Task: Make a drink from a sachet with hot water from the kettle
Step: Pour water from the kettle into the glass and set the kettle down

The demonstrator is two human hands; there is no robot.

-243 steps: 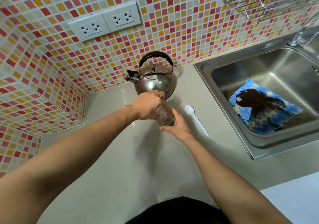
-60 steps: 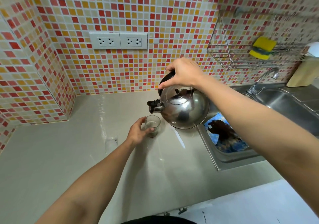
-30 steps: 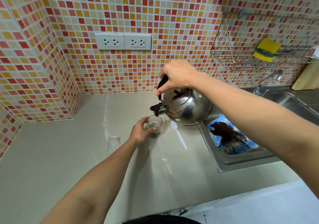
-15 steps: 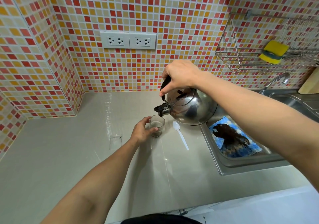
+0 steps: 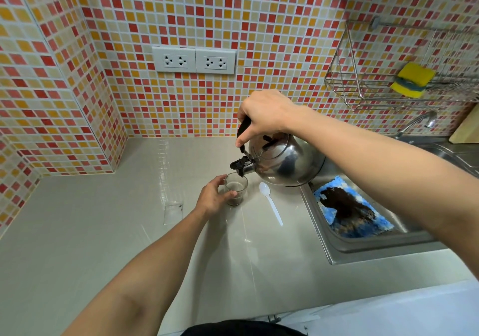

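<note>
Two hands at work. Right hand (image 5: 267, 114) wraps the black handle of the steel kettle (image 5: 283, 163), held tilted, spout directly over the glass (image 5: 236, 189). Left hand (image 5: 213, 197) curls around that glass (brown contents at the bottom), which stands on the counter (image 5: 103, 232). White spoon (image 5: 270, 202) lies just right of the glass; clear sachet (image 5: 173, 212) well left; sink (image 5: 363, 247) farther right.

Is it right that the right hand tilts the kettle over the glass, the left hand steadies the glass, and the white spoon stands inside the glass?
Not quite. In the head view the white spoon lies flat on the counter, to the right of the glass, not inside it. The rest holds: the right hand tilts the kettle over the glass, and the left hand steadies it.
</note>
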